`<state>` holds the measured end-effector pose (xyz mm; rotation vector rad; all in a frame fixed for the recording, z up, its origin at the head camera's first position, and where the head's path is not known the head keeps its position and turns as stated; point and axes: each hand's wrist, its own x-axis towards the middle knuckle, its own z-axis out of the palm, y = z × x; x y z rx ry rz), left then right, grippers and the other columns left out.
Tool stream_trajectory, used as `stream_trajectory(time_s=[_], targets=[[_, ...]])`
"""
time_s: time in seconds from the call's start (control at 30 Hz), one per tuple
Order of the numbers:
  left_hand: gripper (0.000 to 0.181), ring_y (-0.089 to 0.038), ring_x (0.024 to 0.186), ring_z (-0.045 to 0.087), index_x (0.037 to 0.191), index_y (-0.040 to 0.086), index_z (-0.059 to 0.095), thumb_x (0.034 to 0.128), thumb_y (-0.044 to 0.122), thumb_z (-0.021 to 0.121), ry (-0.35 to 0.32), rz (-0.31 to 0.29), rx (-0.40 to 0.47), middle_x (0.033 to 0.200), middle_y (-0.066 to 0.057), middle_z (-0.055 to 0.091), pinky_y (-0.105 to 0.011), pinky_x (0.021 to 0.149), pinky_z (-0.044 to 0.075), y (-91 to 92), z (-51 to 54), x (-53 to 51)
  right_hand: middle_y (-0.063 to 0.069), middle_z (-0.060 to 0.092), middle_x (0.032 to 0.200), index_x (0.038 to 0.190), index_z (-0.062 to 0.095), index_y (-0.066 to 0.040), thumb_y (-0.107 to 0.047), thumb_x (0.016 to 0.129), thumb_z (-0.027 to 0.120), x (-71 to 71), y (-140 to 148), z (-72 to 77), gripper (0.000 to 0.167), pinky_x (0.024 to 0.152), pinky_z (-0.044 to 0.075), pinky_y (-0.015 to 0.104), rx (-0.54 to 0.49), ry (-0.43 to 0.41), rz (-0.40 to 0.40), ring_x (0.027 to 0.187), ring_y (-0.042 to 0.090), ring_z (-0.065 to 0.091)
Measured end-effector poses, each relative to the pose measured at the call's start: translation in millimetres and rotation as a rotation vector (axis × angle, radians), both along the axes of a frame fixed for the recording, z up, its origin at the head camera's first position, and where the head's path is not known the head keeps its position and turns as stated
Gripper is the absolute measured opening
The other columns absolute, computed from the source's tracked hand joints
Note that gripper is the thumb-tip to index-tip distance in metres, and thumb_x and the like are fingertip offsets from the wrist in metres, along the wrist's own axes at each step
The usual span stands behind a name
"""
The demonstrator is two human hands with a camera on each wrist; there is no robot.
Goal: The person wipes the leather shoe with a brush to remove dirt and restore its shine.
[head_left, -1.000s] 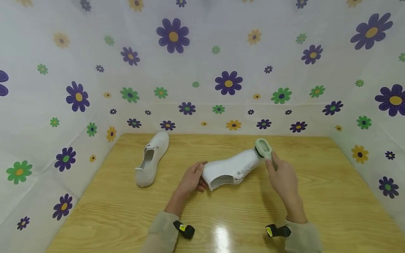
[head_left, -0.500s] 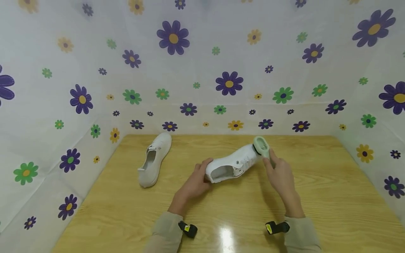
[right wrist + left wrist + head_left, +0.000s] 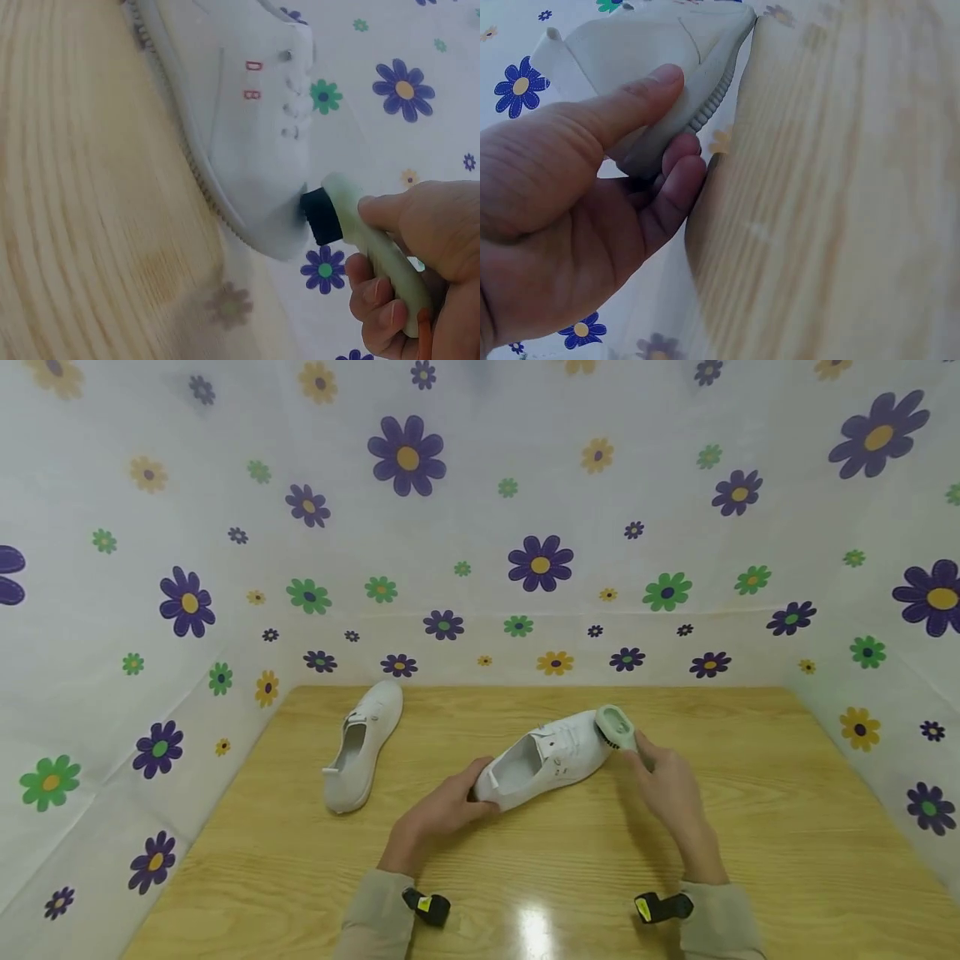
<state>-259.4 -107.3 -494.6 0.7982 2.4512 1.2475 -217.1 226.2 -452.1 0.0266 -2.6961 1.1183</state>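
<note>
My left hand point(image 3: 444, 810) grips the heel of a white lace-up shoe point(image 3: 573, 758), its thumb on the side and its fingers under the sole, as the left wrist view shows. The shoe's opening faces up and its toe points right. In my right hand point(image 3: 670, 793) is a pale green brush point(image 3: 617, 725) with dark bristles point(image 3: 322, 217). Those bristles touch the top of the toe in the right wrist view. Red letters point(image 3: 253, 81) mark the shoe's side. A matching white shoe point(image 3: 363, 747) stands on the table to the left.
The wooden table point(image 3: 585, 868) lies beneath both hands. White sheeting with printed flowers point(image 3: 480, 527) rises along its back and sides. A black wrist-worn device point(image 3: 429, 906) is strapped on each sleeve.
The held shoe has rolled from lying on its side to opening upward. My left hand has shifted its hold at the heel. The brush stays at the toe.
</note>
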Motion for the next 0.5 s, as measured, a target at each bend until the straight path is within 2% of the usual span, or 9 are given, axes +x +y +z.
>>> stream_trajectory(time_s=[0.07,0.13,0.23,0.3,0.37,0.43,0.47,0.5], targets=[[0.066,-0.021,0.113,0.051,0.149,0.016,0.036,0.0933,0.02,0.071,-0.033,-0.018,0.003,0.13,-0.006,0.054,-0.041,0.098,0.041,-2.1,1.2,1.0,0.029,0.06,0.127,0.145,0.043,0.003,-0.028,0.104,0.053,0.1,-0.9,-0.7,0.052,0.052,0.039,0.035,-0.003,-0.013,0.023,0.056,0.022,0.042],[0.065,-0.02,0.112,0.051,0.149,0.015,0.036,0.0941,0.022,0.071,-0.057,-0.047,0.006,0.13,-0.006,0.054,-0.04,0.098,0.041,-3.6,2.3,1.8,0.028,0.053,0.137,0.147,0.041,0.003,-0.029,0.105,0.051,0.3,-1.5,-1.8,0.053,0.066,0.05,0.043,-0.004,-0.023,0.027,0.072,0.033,0.059],[0.063,-0.02,0.108,0.051,0.147,0.013,0.038,0.0946,0.025,0.07,-0.111,-0.077,0.002,0.125,-0.005,0.055,-0.038,0.094,0.042,-5.7,4.3,3.4,0.03,0.049,0.14,0.148,0.038,0.004,-0.03,0.106,0.046,2.2,-1.4,-3.6,0.054,0.066,0.05,0.046,0.02,-0.057,-0.023,0.09,0.038,0.061],[0.06,-0.02,0.103,0.051,0.145,0.011,0.04,0.095,0.029,0.069,-0.147,-0.082,-0.009,0.119,-0.005,0.055,-0.036,0.089,0.043,-7.2,4.5,3.9,0.031,0.054,0.135,0.148,0.037,0.005,-0.029,0.107,0.044,3.6,-3.0,-3.9,0.055,0.058,0.05,0.04,0.021,-0.091,-0.039,0.076,0.034,0.062],[0.06,-0.021,0.099,0.052,0.142,0.011,0.04,0.0947,0.032,0.069,-0.177,-0.069,-0.014,0.114,-0.006,0.055,-0.036,0.084,0.045,-8.7,4.8,4.3,0.032,0.062,0.116,0.148,0.036,0.005,-0.03,0.106,0.046,4.9,-7.5,-2.6,0.056,0.046,0.037,0.032,0.02,-0.124,-0.02,0.054,0.022,0.045],[0.064,-0.02,0.101,0.052,0.142,0.01,0.038,0.0925,0.033,0.072,-0.181,-0.059,-0.02,0.115,-0.006,0.054,-0.036,0.086,0.045,-8.9,4.1,3.7,0.031,0.063,0.108,0.148,0.036,0.006,-0.031,0.106,0.047,6.0,-13.9,0.0,0.057,0.046,0.037,0.032,0.017,-0.144,0.02,0.049,0.016,0.036],[0.068,-0.02,0.103,0.052,0.143,0.01,0.036,0.0911,0.033,0.073,-0.176,-0.055,-0.022,0.117,-0.006,0.054,-0.036,0.088,0.045,-8.3,3.3,3.2,0.031,0.063,0.108,0.148,0.036,0.007,-0.03,0.106,0.047,6.6,-16.9,1.2,0.057,0.05,0.04,0.032,0.013,-0.147,0.039,0.049,0.016,0.038],[0.072,-0.02,0.106,0.052,0.144,0.01,0.035,0.0895,0.032,0.075,-0.17,-0.051,-0.022,0.12,-0.006,0.053,-0.037,0.091,0.044,-7.4,2.8,3.0,0.033,0.062,0.116,0.148,0.035,0.008,-0.029,0.106,0.046,7.6,-19.0,2.6,0.057,0.057,0.048,0.036,0.022,-0.152,0.05,0.055,0.02,0.049]])
